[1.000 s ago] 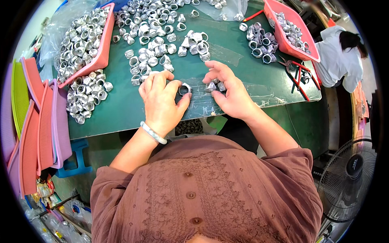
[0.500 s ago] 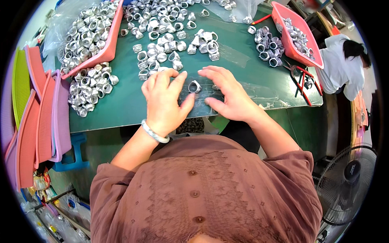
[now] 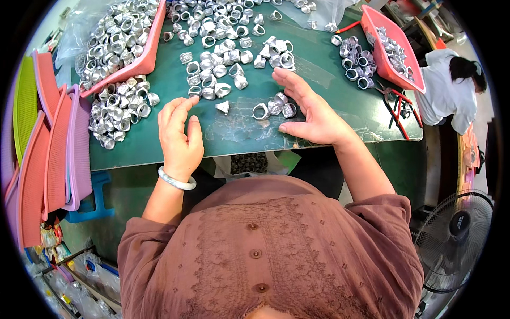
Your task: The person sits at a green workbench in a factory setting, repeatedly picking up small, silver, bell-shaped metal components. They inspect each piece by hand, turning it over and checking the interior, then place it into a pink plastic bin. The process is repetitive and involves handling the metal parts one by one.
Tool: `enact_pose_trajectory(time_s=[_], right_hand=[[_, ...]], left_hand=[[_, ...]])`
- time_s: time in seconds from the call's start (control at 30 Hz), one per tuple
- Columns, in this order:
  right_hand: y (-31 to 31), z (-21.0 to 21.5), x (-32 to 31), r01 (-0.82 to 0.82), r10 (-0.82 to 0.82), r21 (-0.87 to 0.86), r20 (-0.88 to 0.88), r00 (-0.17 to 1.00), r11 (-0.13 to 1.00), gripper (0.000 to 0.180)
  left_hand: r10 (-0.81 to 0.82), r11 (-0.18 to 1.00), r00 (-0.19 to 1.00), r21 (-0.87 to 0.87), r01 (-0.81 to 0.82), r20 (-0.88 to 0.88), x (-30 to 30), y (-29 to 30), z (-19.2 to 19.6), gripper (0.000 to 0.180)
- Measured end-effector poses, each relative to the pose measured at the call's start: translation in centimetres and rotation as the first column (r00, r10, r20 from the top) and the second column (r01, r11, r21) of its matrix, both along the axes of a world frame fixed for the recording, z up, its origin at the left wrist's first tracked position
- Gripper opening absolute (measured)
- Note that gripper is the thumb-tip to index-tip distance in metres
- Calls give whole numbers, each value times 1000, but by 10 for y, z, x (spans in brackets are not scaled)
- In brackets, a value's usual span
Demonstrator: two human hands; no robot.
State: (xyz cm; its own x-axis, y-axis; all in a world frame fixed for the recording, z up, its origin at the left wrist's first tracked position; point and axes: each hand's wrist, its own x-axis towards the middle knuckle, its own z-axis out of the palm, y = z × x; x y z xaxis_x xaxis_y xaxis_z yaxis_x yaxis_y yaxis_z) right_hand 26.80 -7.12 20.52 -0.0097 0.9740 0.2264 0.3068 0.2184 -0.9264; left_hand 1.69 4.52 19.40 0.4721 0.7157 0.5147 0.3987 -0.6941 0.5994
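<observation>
Silver-coloured rings [image 3: 274, 108]: 4 clustered on green table [image 3: 133, 153], just beside right hand [image 3: 320, 118]. It and left hand [image 3: 180, 139] both spread, pinching nothing. Should be light, rigid, slightly slick; pinch opposite outer sides.

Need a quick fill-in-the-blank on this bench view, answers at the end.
1. The rings beside the right hand lie on a table coloured ____.
2. The pale bangle circles the ____ wrist.
3. The fan stands toward the ____ edge of the picture.

Missing words: green; left; right.
</observation>
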Motion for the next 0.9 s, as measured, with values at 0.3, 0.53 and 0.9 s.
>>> enact_pose_trajectory(time_s=[0.3, 0.53, 0.9], right_hand=[[18, -14, -28, -21, -142, 271, 567, 812, 962, 36], [26, 11, -33, 153, -190, 123, 408, 893, 981, 26], [75, 12, -33, 241, -205, 22, 602, 772, 970, 18]], left_hand=[[-95, 994, 996, -49, 95, 2, 4, -1, 0, 32], [-212, 977, 971, -35, 210, -106, 13, 6, 1, 24], [-157, 986, 987, -64, 155, -39, 11, 8, -4, 10]])
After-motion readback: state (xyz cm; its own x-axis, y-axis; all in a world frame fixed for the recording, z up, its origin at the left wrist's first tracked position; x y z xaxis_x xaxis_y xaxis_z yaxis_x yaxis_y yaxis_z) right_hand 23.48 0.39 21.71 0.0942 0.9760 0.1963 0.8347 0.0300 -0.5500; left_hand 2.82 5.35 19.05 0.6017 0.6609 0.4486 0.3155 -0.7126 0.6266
